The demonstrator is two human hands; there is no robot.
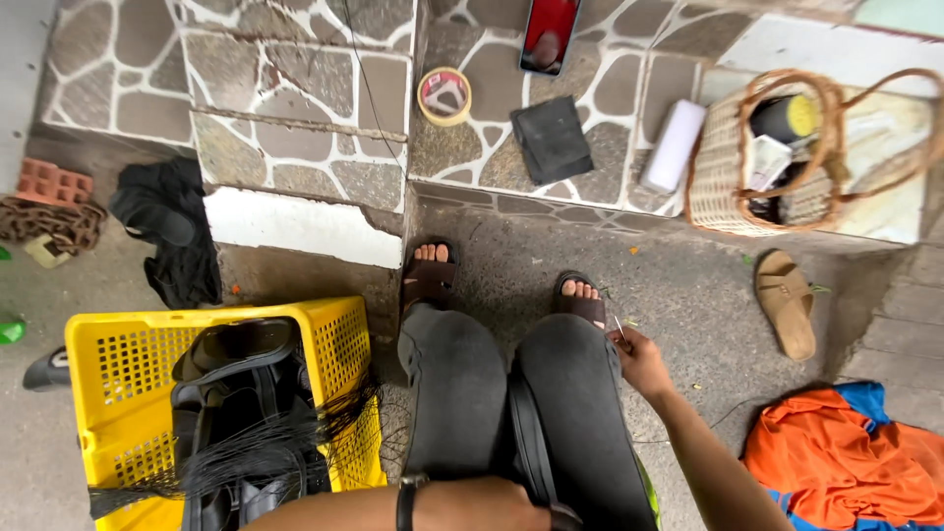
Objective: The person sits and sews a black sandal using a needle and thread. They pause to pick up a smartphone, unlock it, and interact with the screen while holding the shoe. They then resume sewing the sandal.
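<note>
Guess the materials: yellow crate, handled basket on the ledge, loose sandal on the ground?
Yellow crate: looks like moulded plastic, glossy, with a regular grid of punched holes in the walls.
Handled basket: seems woven from pale natural fibre or cane, with brown twisted loop handles; matte.
Loose sandal: tan, matte, possibly leather or a suede-like synthetic; the view cannot settle which.

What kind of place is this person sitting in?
Probably an outdoor street-side spot for mending shoes. A yellow crate holds black sandals and black threads, the right hand pinches a thin needle-like thing, and there is a stone-patterned step.
</note>
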